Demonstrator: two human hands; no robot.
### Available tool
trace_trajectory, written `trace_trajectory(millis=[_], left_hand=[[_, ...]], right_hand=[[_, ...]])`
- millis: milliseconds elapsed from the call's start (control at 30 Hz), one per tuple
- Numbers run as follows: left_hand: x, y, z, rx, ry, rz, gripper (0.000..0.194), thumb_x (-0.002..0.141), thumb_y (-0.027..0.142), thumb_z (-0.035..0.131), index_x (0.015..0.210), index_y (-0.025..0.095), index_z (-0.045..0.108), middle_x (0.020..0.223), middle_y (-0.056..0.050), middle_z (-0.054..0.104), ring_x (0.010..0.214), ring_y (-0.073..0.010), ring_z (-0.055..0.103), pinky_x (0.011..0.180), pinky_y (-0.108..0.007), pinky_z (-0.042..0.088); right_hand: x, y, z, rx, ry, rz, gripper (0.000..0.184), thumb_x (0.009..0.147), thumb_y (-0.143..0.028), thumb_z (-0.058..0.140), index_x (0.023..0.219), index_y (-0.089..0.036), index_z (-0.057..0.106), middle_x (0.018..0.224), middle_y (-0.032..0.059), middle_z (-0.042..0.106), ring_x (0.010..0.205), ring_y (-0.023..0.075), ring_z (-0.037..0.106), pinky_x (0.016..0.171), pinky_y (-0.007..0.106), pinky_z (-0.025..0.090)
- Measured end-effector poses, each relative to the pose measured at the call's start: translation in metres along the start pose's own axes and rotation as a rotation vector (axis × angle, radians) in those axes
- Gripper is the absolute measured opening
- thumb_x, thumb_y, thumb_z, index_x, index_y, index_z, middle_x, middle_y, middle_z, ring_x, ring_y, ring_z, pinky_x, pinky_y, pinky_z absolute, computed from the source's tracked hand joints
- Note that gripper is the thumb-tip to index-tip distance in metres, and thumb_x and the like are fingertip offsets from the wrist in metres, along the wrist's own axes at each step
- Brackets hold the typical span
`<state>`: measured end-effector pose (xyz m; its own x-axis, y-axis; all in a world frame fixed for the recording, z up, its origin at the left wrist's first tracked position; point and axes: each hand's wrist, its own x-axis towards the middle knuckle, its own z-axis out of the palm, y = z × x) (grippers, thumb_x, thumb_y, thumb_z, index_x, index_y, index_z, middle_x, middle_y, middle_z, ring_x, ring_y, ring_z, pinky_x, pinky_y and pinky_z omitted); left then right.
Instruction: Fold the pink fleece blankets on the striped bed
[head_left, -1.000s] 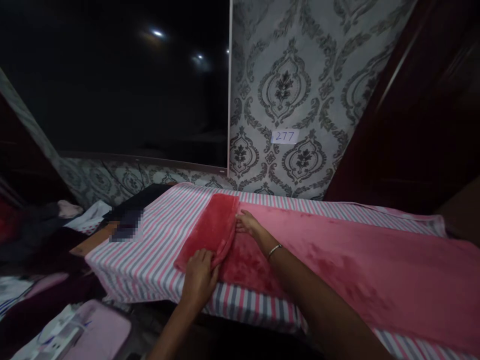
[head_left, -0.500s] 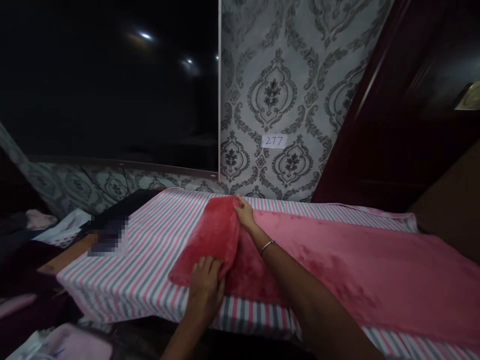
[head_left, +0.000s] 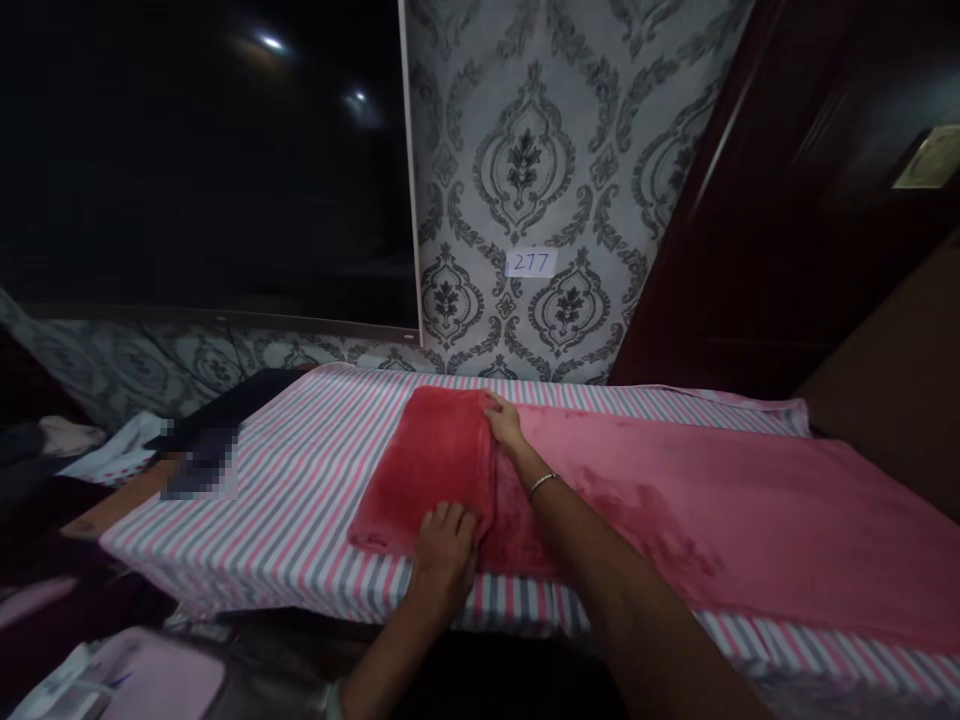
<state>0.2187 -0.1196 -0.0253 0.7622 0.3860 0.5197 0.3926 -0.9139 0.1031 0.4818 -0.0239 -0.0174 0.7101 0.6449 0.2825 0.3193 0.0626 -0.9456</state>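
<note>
A long red plush blanket (head_left: 757, 520) lies across a striped cloth (head_left: 292, 480), its left end doubled over into a darker red folded section (head_left: 427, 455). My left hand (head_left: 446, 550) grips the near corner of that fold, fingers curled over the top and thumb hidden. At the far corner, my right hand (head_left: 505, 422), with a bracelet on the wrist, pinches the fold's right edge. The fold lies nearly flat on the blanket between both hands. Darker smudged patches in the pile show right of my right forearm.
Behind stands a patterned wall with a paper label (head_left: 531, 262) reading 277. A large dark television screen (head_left: 202, 170) hangs at left, and a dark red door (head_left: 780, 200) is at right. Clothes (head_left: 112, 450) and a pink item (head_left: 161, 675) lie at lower left.
Both hands have moved the folded end to the right and pressed it lower, so it lies flatter and squarer. The view has shifted slightly.
</note>
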Motion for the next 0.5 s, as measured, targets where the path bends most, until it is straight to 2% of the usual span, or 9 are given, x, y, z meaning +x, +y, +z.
trace_trajectory(millis=[100,267,367,500], left_hand=[[0.005,0.014,-0.001,-0.023,-0.021,0.033,0.039,0.083,0.008,0.054,0.118,0.021,0.063,0.105,-0.007,0.063,0.098,-0.0238,0.054,0.084,-0.039,0.043],[0.003,0.03,0.014,-0.03,-0.11,0.034,0.043,0.082,0.01,0.057,0.123,0.018,0.061,0.108,-0.008,0.064,0.097,-0.0246,0.055,0.083,-0.039,0.044],[0.001,0.032,0.013,-0.029,-0.076,0.056,0.037,0.082,0.012,0.059,0.119,0.018,0.063,0.107,-0.009,0.064,0.095,-0.0246,0.055,0.081,-0.039,0.043],[0.005,0.037,0.01,-0.027,-0.02,0.074,0.029,0.087,0.012,0.056,0.114,0.02,0.065,0.104,-0.008,0.065,0.093,-0.0241,0.055,0.078,-0.04,0.043]], right_hand=[[0.0,0.004,-0.015,-0.069,0.061,0.053,0.051,0.082,-0.015,0.053,0.13,-0.02,0.067,0.129,0.0043,0.07,0.115,0.0194,0.066,0.102,0.031,0.05],[-0.014,0.014,-0.032,-0.181,0.074,0.126,0.044,0.082,-0.019,0.058,0.125,-0.018,0.07,0.124,0.0092,0.072,0.11,0.0239,0.069,0.099,0.036,0.052],[-0.016,0.013,-0.032,-0.217,0.056,0.117,0.047,0.083,-0.02,0.061,0.13,-0.018,0.067,0.129,0.008,0.069,0.115,0.0225,0.067,0.101,0.033,0.05],[-0.016,0.008,-0.033,-0.268,0.042,0.096,0.055,0.083,-0.013,0.055,0.136,-0.022,0.062,0.135,0.0028,0.066,0.121,0.0187,0.063,0.104,0.029,0.047]])
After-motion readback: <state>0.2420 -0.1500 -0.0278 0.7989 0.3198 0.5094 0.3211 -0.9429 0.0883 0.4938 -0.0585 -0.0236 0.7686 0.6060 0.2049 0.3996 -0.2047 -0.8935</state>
